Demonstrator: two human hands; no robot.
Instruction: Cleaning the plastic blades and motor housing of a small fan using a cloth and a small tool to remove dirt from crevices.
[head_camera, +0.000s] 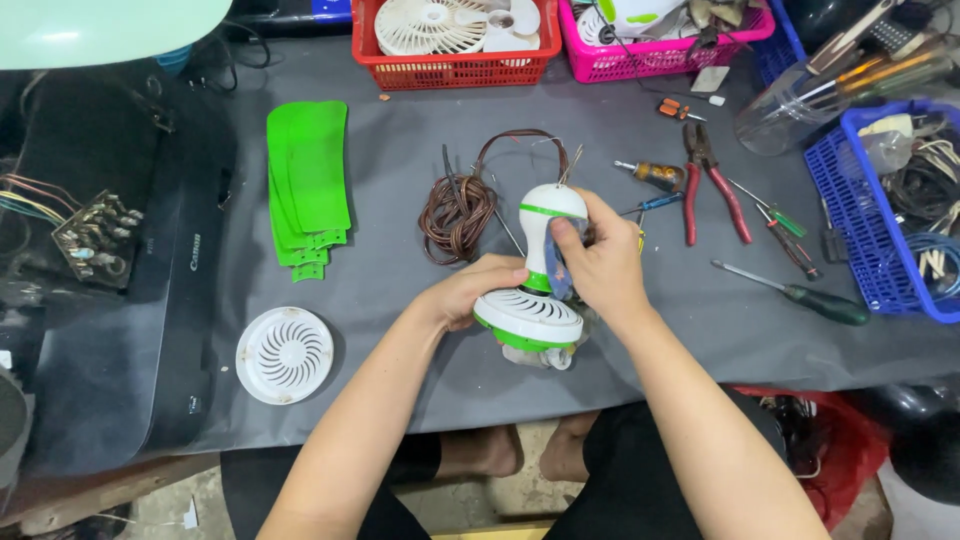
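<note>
Fan motor housing (535, 270) at table (420, 120) front centre, left hand (470, 290) on its left, right hand (600, 265) on its right. Wire coil (455, 215) just behind-left. Fan blades (308, 185) stacked farther left; round grille (284, 354) at front left. Pliers (710, 180), screwdrivers (800, 295) to right. Baskets (455, 60) along back edge.

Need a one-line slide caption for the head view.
Both hands, left hand and right hand, grip a white-and-green fan motor housing over a grey mat.
</note>
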